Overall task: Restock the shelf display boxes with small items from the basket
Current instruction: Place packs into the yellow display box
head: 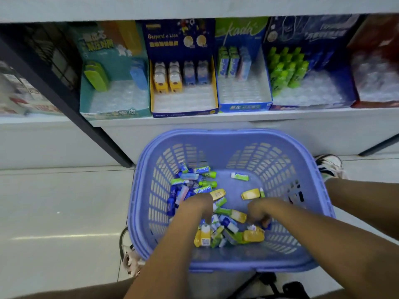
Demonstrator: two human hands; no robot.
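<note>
A lilac plastic basket [233, 137] stands on the floor below the shelf, holding several small items [194, 182]: blue, green, white and yellow packs. Both my hands are down in it. My left hand [196, 209] reaches into the pile with its fingers pointing down, touching a yellow white-capped item [204, 236]; its grip is hidden. My right hand [260, 212] is curled, with a small dark blue item [267, 225] showing under the fingers. On the shelf stand open display boxes: teal [114, 108], navy and yellow [183, 111], blue [244, 105], navy with green bottles [287, 76].
A red display box [375, 102] is at the far right of the shelf. A dark shelf post [64, 100] slants down at the left. My shoes [330, 165] flank the basket on a pale tiled floor [54, 212]. An upper shelf board [194, 7] overhangs the boxes.
</note>
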